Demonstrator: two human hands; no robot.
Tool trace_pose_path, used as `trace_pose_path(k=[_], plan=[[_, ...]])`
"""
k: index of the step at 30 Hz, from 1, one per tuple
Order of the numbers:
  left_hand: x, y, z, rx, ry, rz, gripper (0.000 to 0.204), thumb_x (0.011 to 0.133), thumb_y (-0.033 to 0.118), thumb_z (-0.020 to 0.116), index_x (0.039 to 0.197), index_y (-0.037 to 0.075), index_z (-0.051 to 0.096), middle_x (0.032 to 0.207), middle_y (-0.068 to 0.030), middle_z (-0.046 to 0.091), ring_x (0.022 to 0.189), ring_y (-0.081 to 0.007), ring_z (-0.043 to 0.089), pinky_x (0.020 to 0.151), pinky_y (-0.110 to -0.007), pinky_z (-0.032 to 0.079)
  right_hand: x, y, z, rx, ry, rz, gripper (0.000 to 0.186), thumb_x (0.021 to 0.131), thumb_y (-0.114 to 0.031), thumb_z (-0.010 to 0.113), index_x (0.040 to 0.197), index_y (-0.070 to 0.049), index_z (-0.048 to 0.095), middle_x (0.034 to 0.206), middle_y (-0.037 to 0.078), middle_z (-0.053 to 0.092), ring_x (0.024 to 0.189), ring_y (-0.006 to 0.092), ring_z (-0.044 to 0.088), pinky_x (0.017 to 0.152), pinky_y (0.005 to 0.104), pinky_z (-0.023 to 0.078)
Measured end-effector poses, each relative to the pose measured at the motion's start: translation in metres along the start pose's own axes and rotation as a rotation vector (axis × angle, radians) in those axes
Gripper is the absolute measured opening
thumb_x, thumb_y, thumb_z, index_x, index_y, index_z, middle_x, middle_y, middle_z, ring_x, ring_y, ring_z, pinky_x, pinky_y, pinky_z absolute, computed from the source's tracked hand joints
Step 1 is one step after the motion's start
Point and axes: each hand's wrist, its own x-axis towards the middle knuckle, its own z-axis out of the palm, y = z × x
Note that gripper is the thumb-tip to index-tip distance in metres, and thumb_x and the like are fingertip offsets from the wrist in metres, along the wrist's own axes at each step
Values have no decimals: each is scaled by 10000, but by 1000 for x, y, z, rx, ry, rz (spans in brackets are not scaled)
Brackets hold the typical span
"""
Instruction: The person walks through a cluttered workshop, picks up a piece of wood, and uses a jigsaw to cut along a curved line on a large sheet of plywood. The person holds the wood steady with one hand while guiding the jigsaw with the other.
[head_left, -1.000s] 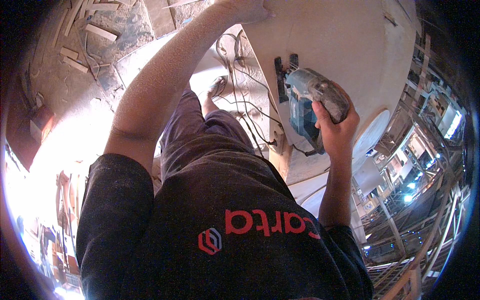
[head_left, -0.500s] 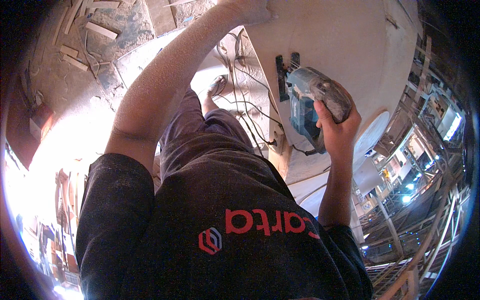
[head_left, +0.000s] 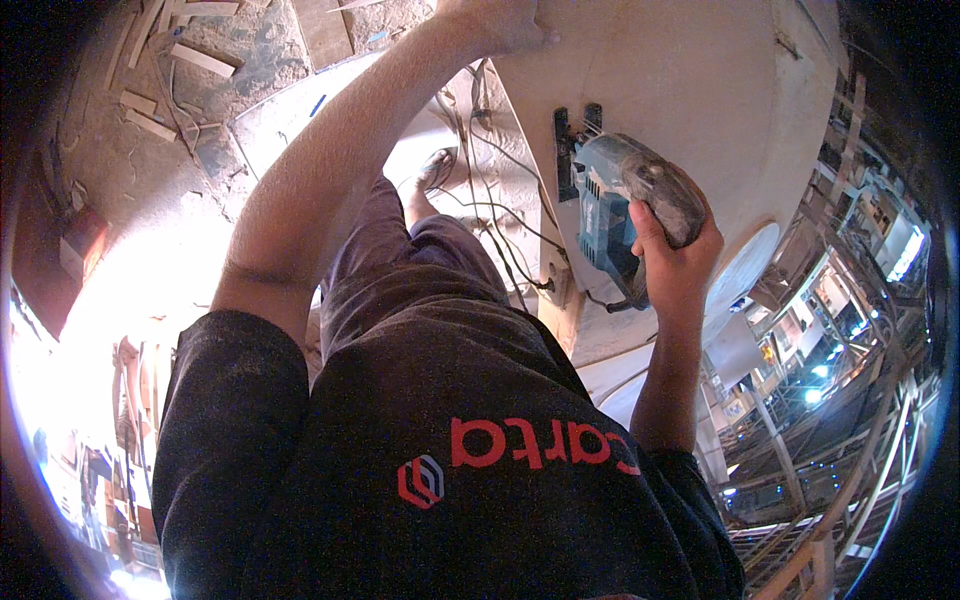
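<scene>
My right hand [head_left: 680,245] is closed around the grip of a dusty blue-grey jigsaw [head_left: 612,195], with the thumb on its near side. The jigsaw's dark base plate [head_left: 566,155] lies on a large pale wooden board [head_left: 690,80]. The blade is too small to make out. At the top edge, my left hand [head_left: 510,25] rests on the board near its left edge. Most of its fingers are cut off by the frame, so I cannot tell whether it is open or closed.
Dark cables [head_left: 490,205] hang and loop beside the board's left edge, near my foot [head_left: 437,168]. Wood offcuts [head_left: 203,60] and sawdust litter the floor at the far left. A round pale panel [head_left: 750,255] and a cluttered framework [head_left: 850,400] stand at the right.
The jigsaw and my right hand have barely moved on the board. My left arm has shifted slightly, and a small blue strip on the floor beside it now shows.
</scene>
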Motion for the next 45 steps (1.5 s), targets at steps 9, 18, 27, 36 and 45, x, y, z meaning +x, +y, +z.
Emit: trace_pose_path(k=[9,18,27,36,45], plan=[[-2,1,3,-17,66,19,482,748,334,776,1060,11,602,930,-226,704,925,-407,685,814,-500,531,1,-1,2,-1,20,29,475,835,-77,785,1259,37,606,1060,116,707,873,163,644,783,301,511],[-1,-3,5,-91,-5,-16,458,753,340,768,1028,14,601,924,-225,700,927,-410,681,819,-503,529,2,-6,5,-20,44,4,467,853,-72,770,1273,36,597,928,82,710,598,84,578,512,229,463],[-2,-1,6,-24,42,-19,463,750,353,780,1024,25,602,939,-225,701,929,-412,682,826,-508,527,4,-18,6,61,35,123,480,825,-70,786,1255,41,604,1125,138,707,1027,211,678,927,342,530],[-9,7,-4,-33,-1,-76,503,741,369,803,1053,29,603,944,-225,703,944,-413,684,830,-509,529,4,-18,8,32,48,111,489,825,-86,792,1259,38,604,1142,141,704,1045,212,672,943,347,523],[-3,-3,7,-18,12,-33,529,739,377,807,1071,22,598,943,-228,703,952,-407,684,850,-496,530,9,-20,13,29,64,86,484,828,-95,796,1258,25,610,1132,129,704,1020,208,675,920,343,534]])
